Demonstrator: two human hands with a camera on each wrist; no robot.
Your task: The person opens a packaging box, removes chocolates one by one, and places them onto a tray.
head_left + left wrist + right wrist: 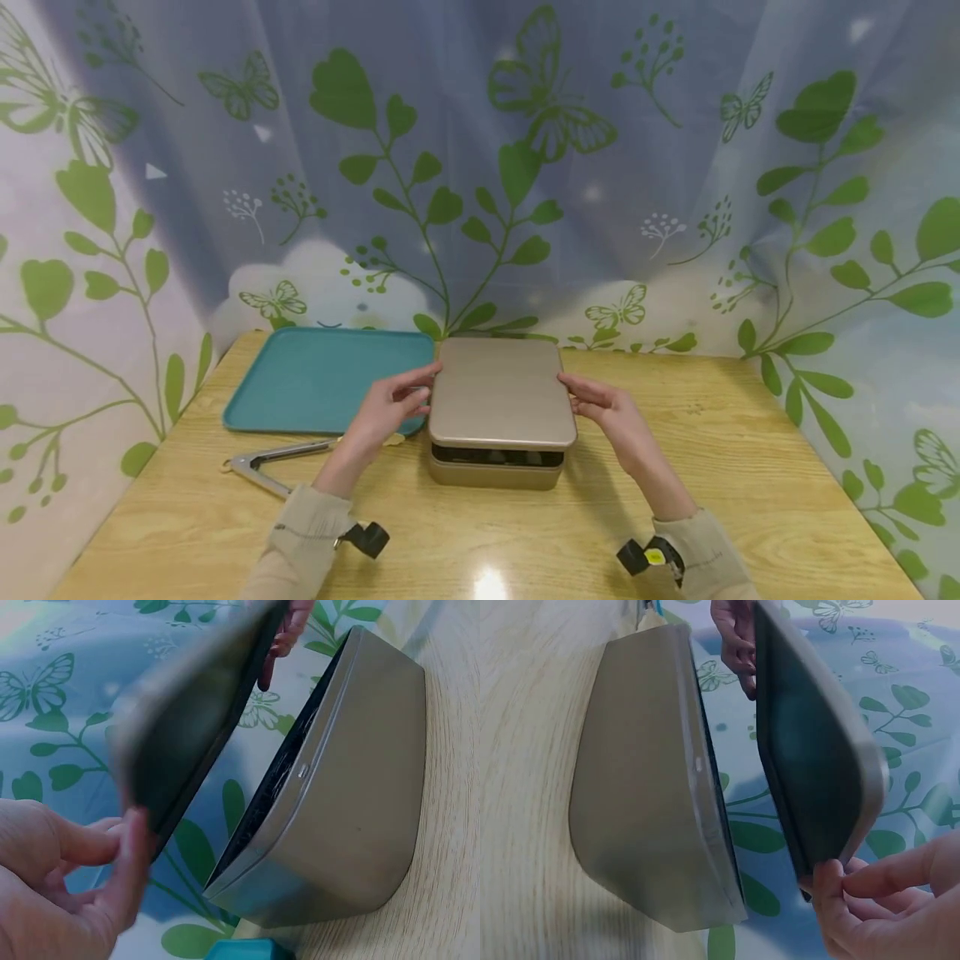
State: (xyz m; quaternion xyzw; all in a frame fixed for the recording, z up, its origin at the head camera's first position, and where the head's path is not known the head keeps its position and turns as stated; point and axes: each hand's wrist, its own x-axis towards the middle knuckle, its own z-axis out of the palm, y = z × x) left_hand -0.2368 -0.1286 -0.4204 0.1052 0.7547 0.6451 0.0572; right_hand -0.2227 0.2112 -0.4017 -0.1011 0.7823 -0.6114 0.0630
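Note:
A gold-beige metal lid (pixel 502 392) hangs just above its matching rectangular tin box (pixel 495 475), in the middle of the table. My left hand (pixel 386 408) grips the lid's left edge, and my right hand (pixel 607 408) grips its right edge. In the left wrist view the lid (pixel 195 712) is tilted, with a gap between it and the box (pixel 352 780). From the right wrist view the lid's dark underside (pixel 810 742) shows, with my thumb and fingers pinching its rim. Through the front gap the box's inside looks dark, its contents mostly hidden.
A teal tray (pixel 315 375) lies at the back left, its right side near the box. Metal tongs (pixel 281 454) lie in front of the tray, partly behind my left forearm. A patterned curtain (pixel 480 167) hangs along the table's back edge.

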